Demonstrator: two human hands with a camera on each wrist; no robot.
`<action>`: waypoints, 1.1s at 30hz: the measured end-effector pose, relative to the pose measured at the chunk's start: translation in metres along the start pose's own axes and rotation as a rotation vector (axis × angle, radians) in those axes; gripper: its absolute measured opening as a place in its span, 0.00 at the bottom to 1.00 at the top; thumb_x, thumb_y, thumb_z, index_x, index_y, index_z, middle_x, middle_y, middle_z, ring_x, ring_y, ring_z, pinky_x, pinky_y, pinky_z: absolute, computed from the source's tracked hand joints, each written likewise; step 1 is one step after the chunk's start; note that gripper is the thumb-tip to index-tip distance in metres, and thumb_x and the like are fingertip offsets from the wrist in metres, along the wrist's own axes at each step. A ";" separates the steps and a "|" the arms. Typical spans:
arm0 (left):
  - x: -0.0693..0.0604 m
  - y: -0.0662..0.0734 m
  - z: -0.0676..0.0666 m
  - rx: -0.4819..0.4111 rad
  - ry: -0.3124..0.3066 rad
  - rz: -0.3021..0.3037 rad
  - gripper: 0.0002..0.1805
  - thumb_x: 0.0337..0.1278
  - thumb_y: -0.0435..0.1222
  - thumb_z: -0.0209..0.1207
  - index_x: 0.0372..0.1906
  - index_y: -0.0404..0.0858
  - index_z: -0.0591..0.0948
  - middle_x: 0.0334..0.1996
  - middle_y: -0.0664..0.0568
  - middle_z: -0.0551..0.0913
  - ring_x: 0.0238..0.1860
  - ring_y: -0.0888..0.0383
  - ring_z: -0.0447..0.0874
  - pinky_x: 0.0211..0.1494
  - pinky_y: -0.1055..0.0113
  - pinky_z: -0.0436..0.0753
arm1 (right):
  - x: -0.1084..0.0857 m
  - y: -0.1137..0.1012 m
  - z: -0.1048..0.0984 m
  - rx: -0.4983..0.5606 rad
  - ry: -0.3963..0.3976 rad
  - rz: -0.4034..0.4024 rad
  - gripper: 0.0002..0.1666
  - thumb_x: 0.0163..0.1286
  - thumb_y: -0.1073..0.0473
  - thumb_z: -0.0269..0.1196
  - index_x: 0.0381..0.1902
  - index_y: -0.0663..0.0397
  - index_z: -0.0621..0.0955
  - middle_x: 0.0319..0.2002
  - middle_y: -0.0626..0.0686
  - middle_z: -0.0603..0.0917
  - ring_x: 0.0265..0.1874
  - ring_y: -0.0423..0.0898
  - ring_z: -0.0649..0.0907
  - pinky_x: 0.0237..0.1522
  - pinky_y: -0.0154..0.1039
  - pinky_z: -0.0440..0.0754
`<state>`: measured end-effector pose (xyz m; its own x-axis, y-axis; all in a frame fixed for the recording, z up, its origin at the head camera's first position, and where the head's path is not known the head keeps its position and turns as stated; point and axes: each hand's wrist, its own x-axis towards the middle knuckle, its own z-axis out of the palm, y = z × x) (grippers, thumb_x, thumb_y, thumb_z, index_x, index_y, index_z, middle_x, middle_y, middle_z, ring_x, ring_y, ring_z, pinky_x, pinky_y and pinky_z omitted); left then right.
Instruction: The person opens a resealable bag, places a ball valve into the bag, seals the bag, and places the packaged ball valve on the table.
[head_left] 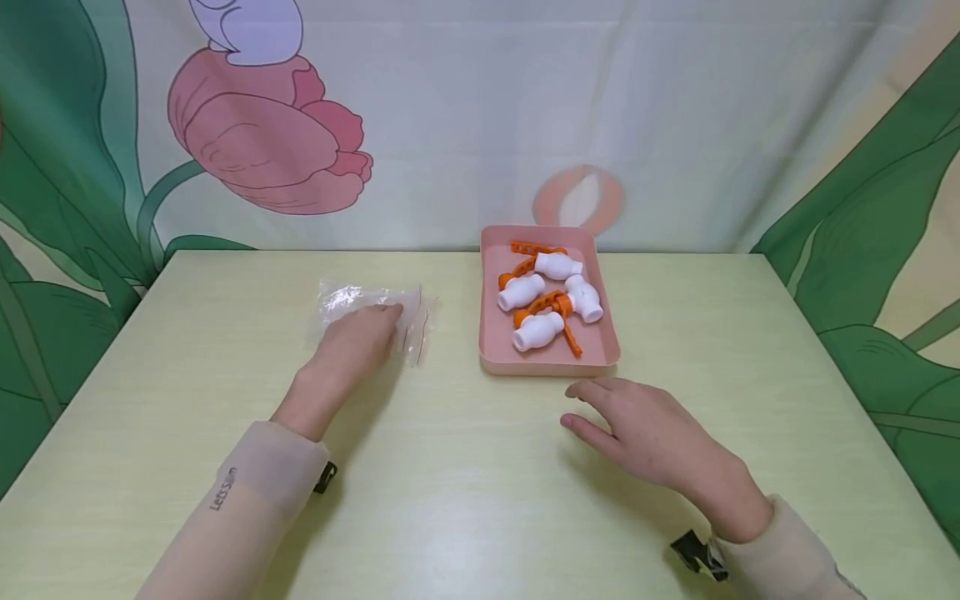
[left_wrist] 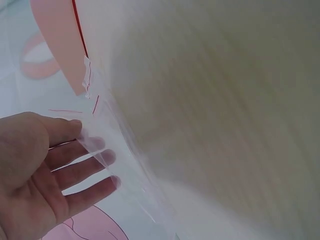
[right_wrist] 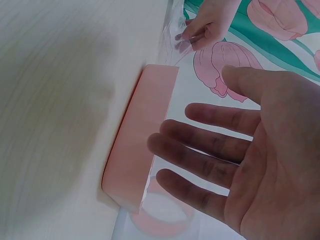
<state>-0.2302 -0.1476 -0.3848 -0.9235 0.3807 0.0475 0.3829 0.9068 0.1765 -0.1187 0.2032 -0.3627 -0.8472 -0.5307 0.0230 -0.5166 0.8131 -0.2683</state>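
My left hand (head_left: 358, 337) pinches a clear zip-lock bag (head_left: 341, 302) on the left half of the table. Up close in the left wrist view, thumb and fingers (left_wrist: 82, 172) meet at the edge of the clear film, and thin red lines mark the bag's seal. My right hand (head_left: 652, 429) holds nothing and hovers just in front of a pink tray (head_left: 551, 367), its fingers spread and relaxed. Inside that tray lie several white plastic valves (head_left: 538, 331) with orange handles (head_left: 573, 337), jumbled together.
The pale wooden table (head_left: 450, 500) runs back to a hanging curtain (head_left: 450, 125) printed with flowers and leaves. The tray stands near the table's back edge, right of the bag. A black clip (head_left: 699, 556) sits by the right sleeve.
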 end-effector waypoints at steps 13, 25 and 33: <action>-0.002 0.000 0.000 -0.058 0.273 -0.029 0.09 0.66 0.26 0.53 0.35 0.30 0.84 0.31 0.42 0.80 0.34 0.40 0.82 0.35 0.46 0.82 | 0.001 0.001 0.003 -0.002 -0.010 0.012 0.23 0.76 0.45 0.63 0.58 0.56 0.83 0.52 0.53 0.86 0.47 0.49 0.85 0.48 0.51 0.84; -0.007 0.009 -0.010 -0.153 0.426 -0.049 0.10 0.65 0.23 0.54 0.42 0.26 0.85 0.36 0.38 0.83 0.39 0.39 0.84 0.41 0.48 0.84 | 0.001 0.002 0.006 -0.003 -0.013 0.014 0.24 0.76 0.45 0.63 0.58 0.56 0.83 0.52 0.53 0.86 0.48 0.49 0.85 0.48 0.51 0.84; -0.009 0.011 -0.019 -0.260 0.501 0.014 0.07 0.60 0.19 0.58 0.37 0.26 0.86 0.33 0.38 0.86 0.34 0.44 0.84 0.41 0.53 0.83 | 0.000 0.003 0.006 -0.002 -0.013 0.015 0.24 0.76 0.45 0.63 0.59 0.57 0.82 0.53 0.54 0.86 0.48 0.50 0.85 0.48 0.52 0.84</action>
<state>-0.2184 -0.1446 -0.3643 -0.8414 0.2023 0.5012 0.4350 0.8038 0.4058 -0.1199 0.2040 -0.3695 -0.8532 -0.5215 0.0062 -0.5041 0.8216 -0.2662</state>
